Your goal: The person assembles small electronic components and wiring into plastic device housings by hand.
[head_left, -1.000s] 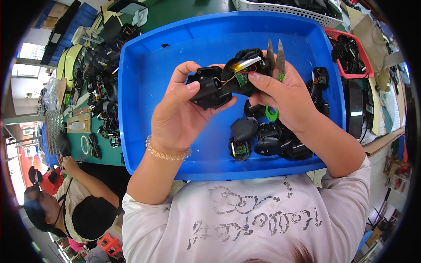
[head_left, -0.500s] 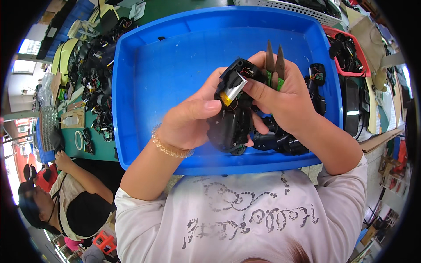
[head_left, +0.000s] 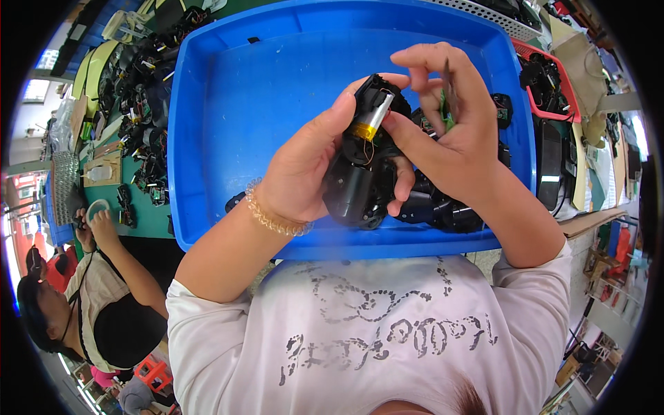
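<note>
My left hand point(head_left: 294, 162) is closed around a black plastic device housing point(head_left: 349, 192) above a blue bin. A silver pouch battery point(head_left: 377, 109) with yellow tape at its lower end sits on the opened top of the housing, with thin wires beside it. My right hand point(head_left: 465, 142) keeps a pair of green-handled snips point(head_left: 445, 114) in its palm, blades pointing up and seen nearly edge-on. Its thumb touches the battery's right side, while the index finger is raised and bent. Fingertips show under the housing's right side.
The blue bin point(head_left: 214, 131) holds more black housings point(head_left: 443, 207) along its right and near sides. Piles of black parts point(head_left: 142, 104) lie on the green table at the left. A red basket point(head_left: 568, 104) of parts stands at the right. A co-worker point(head_left: 111, 297) sits at the lower left.
My right index finger has lifted away, and the snips have turned from spread blades to edge-on. The housing has tilted more upright. The co-worker's hand has moved to the tape roll.
</note>
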Motion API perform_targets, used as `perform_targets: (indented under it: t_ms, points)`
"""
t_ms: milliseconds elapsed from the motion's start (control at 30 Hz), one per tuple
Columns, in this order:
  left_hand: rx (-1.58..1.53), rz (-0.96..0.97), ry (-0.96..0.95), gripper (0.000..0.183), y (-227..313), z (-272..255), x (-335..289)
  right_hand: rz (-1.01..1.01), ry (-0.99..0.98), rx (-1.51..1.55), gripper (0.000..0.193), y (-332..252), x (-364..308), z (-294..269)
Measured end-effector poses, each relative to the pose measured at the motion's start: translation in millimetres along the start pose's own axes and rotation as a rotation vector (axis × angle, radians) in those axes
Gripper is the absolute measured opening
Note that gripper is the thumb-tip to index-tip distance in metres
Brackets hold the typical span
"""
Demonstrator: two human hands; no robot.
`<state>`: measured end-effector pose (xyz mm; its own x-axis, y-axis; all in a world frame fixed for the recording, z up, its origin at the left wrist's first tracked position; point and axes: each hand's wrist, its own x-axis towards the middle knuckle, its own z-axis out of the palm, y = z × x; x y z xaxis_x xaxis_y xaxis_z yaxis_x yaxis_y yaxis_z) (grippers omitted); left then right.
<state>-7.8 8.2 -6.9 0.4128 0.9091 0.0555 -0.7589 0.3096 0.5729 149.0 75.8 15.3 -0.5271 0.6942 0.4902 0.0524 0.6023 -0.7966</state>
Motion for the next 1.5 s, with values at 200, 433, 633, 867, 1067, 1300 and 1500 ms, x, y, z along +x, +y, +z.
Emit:
perform_targets:
  t_ms: [200, 433, 633, 867, 1067, 1300, 1500]
  points:
    - [0.008, -0.132, -0.029, 0.066, -1, -2, -6, -0.41, -0.189, -0.142, 0.033, 6, 8, -11]
    - [-0.033, -0.142, 0.032, 0.072, -6, 1, -8, -0.456, -0.227, -0.183, 0.037, 6, 8, -12]
    - [0.06, -0.223, -0.087, 0.071, 1, -5, -9, -0.297, -0.327, -0.132, 0.035, -4, 14, -20]
    - [-0.078, -0.315, -0.003, 0.068, 0, 1, -6, -0.275, -0.379, -0.142, 0.029, 1, 10, -22]
    - [0.032, -0.392, 0.038, 0.069, 1, -4, -8, -0.374, -0.375, -0.196, 0.024, 3, 11, -23]
    - [-0.158, -0.054, 0.118, 0.053, 1, -3, -3, -0.313, -0.296, -0.239, 0.021, 2, 11, -27]
    - [0.083, -0.015, 0.21, 0.043, 6, 7, -5, -0.385, -0.124, -0.193, 0.025, 11, 7, -11]
